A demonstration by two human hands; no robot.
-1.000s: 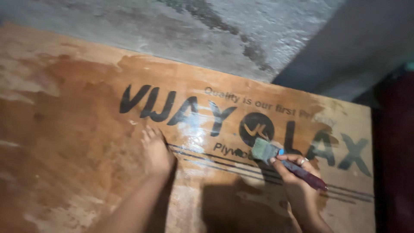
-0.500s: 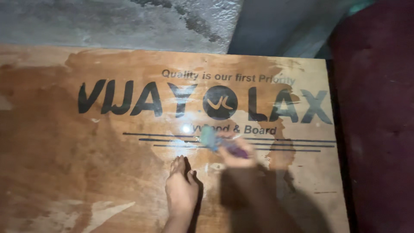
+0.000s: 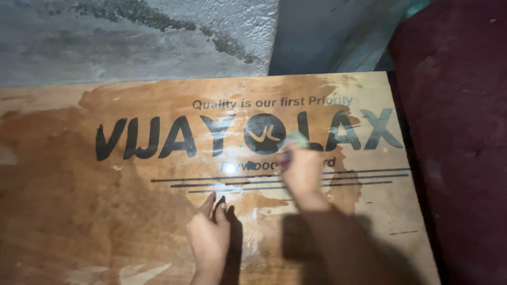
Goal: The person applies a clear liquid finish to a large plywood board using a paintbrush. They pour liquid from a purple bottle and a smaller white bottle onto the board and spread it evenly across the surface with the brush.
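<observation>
A large brown plywood sheet with black printed lettering and stripes lies flat, parts of it glossy and wet. My right hand is blurred with motion and grips a paintbrush, whose pale bristles touch the sheet beside the round black logo. My left hand rests on the sheet near its lower middle, fingers pointing away from me and slightly apart, holding nothing.
Beyond the sheet's far edge is a grey concrete floor. A dark maroon surface runs along the sheet's right edge. My shadow falls over the sheet's lower right part.
My right hand has swept the paintbrush up from the black stripes to the lettering by the round logo. My left hand has stayed put. The view has shifted slightly.
</observation>
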